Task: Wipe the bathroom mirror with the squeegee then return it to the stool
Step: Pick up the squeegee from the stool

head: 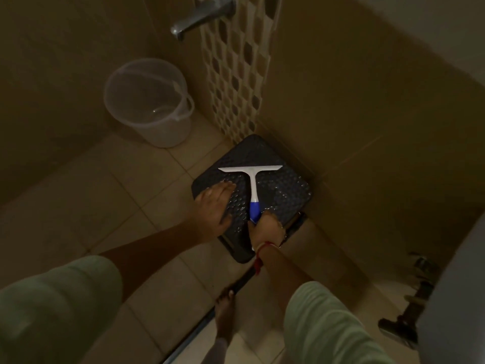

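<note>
A white squeegee (252,179) with a blue grip lies flat on the dark textured stool (286,190) in the corner of the bathroom floor, its blade toward the far side. My right hand (267,228) is at the near end of the blue grip with its fingers curled around it. My left hand (214,203) rests flat, palm down, on the stool's left part, just left of the squeegee's shaft. The mirror is not in sight.
A clear plastic bucket (148,103) stands on the tiled floor at the left wall, under a metal tap (199,15). Tiled walls close in behind and right of the stool. My bare foot (224,319) stands by a floor rail. A white fixture (456,298) fills the lower right.
</note>
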`<state>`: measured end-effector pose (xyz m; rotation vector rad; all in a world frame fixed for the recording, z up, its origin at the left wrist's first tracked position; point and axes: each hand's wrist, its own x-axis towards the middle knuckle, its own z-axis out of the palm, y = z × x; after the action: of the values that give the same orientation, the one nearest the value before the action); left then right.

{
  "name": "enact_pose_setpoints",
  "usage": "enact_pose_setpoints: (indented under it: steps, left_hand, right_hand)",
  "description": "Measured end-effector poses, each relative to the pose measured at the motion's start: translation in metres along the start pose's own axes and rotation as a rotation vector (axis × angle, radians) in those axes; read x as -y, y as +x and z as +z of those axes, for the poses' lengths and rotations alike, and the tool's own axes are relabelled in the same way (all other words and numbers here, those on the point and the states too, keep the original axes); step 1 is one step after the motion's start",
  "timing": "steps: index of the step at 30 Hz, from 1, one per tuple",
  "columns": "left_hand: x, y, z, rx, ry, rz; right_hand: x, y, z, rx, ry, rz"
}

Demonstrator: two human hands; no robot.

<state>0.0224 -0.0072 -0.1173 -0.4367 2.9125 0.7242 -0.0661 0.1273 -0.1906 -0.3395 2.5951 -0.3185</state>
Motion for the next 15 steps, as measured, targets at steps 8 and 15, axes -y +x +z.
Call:
enact_pose_setpoints:
  steps: [8,15]
  left_hand:
    - [-0.032,-0.029,-0.026,-0.098,-0.054,-0.082]
    - [-0.09,-0.052,-0.123,-0.466,-0.022,-0.024]
  right_hand:
    - [0.016,-0.036,-0.046,-0.123,0.225,-0.069]
    - [0.01,-0.111,-0.161,-0.26,0.478,-0.259]
